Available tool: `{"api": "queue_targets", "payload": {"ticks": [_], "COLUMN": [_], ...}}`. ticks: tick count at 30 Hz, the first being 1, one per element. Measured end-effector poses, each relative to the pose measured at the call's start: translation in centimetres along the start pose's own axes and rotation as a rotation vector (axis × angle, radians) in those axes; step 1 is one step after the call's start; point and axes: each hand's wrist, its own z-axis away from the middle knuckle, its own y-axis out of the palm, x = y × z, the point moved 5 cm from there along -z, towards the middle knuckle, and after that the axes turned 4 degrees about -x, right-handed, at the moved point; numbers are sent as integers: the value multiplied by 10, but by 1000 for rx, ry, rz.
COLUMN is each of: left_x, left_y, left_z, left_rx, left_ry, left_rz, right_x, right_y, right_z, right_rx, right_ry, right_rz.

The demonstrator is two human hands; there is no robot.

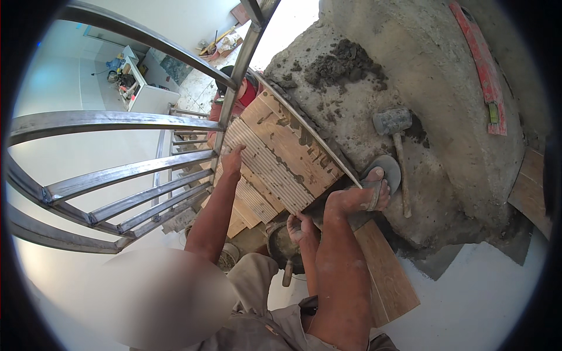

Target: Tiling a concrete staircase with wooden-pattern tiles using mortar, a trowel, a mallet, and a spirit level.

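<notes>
A long, pale grooved tile strip (266,158) lies along the wood-look stair tiles (293,131). At its far left end, my left hand (232,159) grips the edge, one finger stretched over the grooves. Close to my body, my right hand (300,227) pinches the strip's near end between thumb and fingers. Dabs of wet mortar (305,137) spot the wood-look tile beside the strip. Just below my right hand stands a dark bucket (274,240) with a wooden-handled tool (287,274) at its rim.
Metal railing (146,120) rises at the left. A person (249,93) in red is beyond the steps. On rough cement right of the steps lie a rubber mallet (393,121), a mortar heap (348,61) and a red level (481,64). My sandaled foot (377,190) rests there. Loose wood-look tiles (383,272) lie nearby.
</notes>
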Motion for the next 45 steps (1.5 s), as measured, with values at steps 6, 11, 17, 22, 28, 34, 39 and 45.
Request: {"api": "queue_targets", "payload": {"ticks": [6,11,17,22,28,34,39,45], "left_x": [2,-13,-7,7,4,-12,18,-34], "left_y": [-31,-14,-6,-27,-6,-17,-38,5], "left_z": [-8,14,12,-12,-1,7,-31,29], "left_rx": [-59,-66,-74,-123,-107,-110,-202,12], "left_ry": [8,98,62,43,-20,27,19,67], "left_rz": [-81,-85,-45,-55,-20,-128,-72,28], "right_x": [-34,-28,-9,-26,-1,-17,-34,-10], "right_y": [17,30,20,26,4,20,36,23], "right_z": [15,27,12,9,-18,-2,17,29], "right_rx": [-110,-99,-81,-29,-35,8,-39,-32], "right_ry": [51,17,30,135,160,62,-19,-122], "right_rz": [115,128,70,-22,-47,42,84,276]}}
